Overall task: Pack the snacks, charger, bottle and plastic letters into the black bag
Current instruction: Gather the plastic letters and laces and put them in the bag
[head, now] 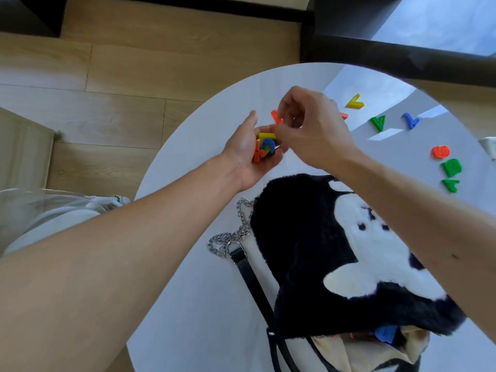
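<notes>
The black fluffy bag [300, 253] with a white figure on it lies on the white round table [193, 304], its open mouth at the bottom edge showing a beige lining and coloured items inside. My left hand [249, 154] is cupped palm-up beyond the bag, holding a small pile of plastic letters [265, 146] in yellow, blue and red. My right hand [308, 127] hovers over that pile, fingertips pinching a red letter [276, 116]. Several loose letters lie at the table's far right: yellow [354, 102], green [378, 122], blue [410, 120], red [440, 152] and two green [452, 167].
A silver chain [230, 237] and black strap [252, 280] trail from the bag's left side. A white object [488, 146] shows at the right edge. Wooden floor lies beyond the table's left rim; dark furniture stands at the back.
</notes>
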The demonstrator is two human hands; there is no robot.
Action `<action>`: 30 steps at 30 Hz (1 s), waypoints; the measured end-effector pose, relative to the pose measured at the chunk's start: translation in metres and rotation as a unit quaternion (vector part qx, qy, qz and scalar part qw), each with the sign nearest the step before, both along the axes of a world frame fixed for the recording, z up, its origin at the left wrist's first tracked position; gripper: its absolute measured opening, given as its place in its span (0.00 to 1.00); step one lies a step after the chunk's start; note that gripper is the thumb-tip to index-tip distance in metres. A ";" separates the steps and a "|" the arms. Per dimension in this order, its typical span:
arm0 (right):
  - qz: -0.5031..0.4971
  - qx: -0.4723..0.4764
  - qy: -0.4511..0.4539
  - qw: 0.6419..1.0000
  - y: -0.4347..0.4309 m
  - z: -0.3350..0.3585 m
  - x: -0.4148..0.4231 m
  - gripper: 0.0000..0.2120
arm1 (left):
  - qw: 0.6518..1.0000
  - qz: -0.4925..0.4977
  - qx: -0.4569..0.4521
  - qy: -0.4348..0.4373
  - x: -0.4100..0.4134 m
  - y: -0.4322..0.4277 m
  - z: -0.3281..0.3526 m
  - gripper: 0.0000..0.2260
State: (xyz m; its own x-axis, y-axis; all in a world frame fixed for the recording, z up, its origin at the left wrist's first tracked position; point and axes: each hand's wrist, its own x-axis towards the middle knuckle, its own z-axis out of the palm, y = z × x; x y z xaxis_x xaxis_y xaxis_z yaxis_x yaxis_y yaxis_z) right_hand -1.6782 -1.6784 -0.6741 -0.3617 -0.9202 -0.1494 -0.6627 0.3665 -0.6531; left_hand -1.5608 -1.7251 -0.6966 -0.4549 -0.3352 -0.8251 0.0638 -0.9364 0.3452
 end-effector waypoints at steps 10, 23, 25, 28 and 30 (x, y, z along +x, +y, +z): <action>-0.079 0.062 0.133 0.986 0.014 -0.015 -0.093 0.19 | 0.999 -0.009 -0.012 0.044 -0.028 0.003 -0.006 0.19; 0.016 0.129 0.221 0.967 0.011 -0.069 -0.131 0.08 | 0.999 -0.034 -0.016 0.017 -0.035 0.004 -0.011 0.20; 0.002 0.118 0.193 0.974 0.009 -0.061 -0.127 0.08 | 0.999 -0.036 -0.016 0.014 -0.037 0.003 -0.009 0.19; -0.015 0.037 0.090 0.995 0.001 -0.031 -0.110 0.09 | 0.999 -0.036 -0.012 0.020 -0.044 0.000 -0.004 0.19; 0.050 0.000 0.038 0.998 0.000 -0.004 -0.091 0.08 | 0.998 -0.040 0.002 0.044 -0.050 -0.001 0.001 0.21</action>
